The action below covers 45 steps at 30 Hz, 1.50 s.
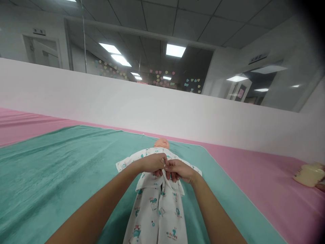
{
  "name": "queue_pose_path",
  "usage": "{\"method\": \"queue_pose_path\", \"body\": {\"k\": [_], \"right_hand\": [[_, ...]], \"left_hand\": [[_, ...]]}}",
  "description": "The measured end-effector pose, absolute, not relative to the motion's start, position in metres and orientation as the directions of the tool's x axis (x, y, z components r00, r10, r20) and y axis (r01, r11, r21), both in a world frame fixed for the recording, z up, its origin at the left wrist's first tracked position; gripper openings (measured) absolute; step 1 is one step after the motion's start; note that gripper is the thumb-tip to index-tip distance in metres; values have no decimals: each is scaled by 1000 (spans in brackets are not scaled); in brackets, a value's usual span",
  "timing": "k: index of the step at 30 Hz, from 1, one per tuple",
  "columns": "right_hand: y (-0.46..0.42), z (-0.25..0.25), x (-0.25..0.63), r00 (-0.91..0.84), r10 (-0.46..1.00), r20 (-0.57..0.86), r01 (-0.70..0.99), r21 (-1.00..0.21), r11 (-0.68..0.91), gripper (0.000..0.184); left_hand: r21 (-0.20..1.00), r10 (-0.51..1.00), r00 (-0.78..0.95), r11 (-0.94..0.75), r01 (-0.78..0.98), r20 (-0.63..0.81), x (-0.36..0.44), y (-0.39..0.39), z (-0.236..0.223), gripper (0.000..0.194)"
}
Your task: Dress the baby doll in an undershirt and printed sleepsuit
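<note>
The left hand (pixel 152 163) and the right hand (pixel 179 171) meet over the chest of an infant training doll (pixel 161 143); both are closed, their fingertips pinching a white tie tape (pixel 167 179) close together; the tape belongs to a white baby gown (pixel 154 210) printed with small teal animals, and its free end hangs down the front; the doll lies on its back with its head pointing away from the person, the gown's long skirt running toward the person; beneath it is a teal towel (pixel 63 169) spread over a pink sheet (pixel 254 176); a folded cream item (pixel 309 174), partly cut off by the frame, lies on the sheet at the right; beyond stands a white partition (pixel 127 101), with glass panes (pixel 162 67) bearing heart-shaped stickers above it
</note>
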State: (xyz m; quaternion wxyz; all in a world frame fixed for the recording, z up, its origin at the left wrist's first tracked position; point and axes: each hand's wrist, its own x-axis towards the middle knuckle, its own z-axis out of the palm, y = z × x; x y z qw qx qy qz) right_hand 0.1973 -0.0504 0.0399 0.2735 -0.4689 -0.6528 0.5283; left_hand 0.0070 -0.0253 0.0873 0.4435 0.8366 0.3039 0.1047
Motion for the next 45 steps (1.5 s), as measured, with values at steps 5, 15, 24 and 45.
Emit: {"method": "queue_pose_path", "body": {"k": [5, 15, 24, 45], "right_hand": [[-47, 35, 199, -404, 907, -121, 319, -948, 16, 35], [-45, 33, 195, -318, 944, -93, 295, -955, 6, 39], [-26, 25, 182, 97, 959, 266, 579, -799, 162, 39], [-21, 23, 172, 78, 977, 199, 481, -866, 138, 18]], "left_hand": [[909, 561, 815, -251, 333, -143, 4, -15, 81, 22], [789, 821, 567, -393, 473, 70, 5, 0, 71, 9], [621, 846, 456, -519, 588, 275, 17, 11, 50, 18], [653, 834, 398, -549, 522, 383, 24, 4, 48, 15]]}}
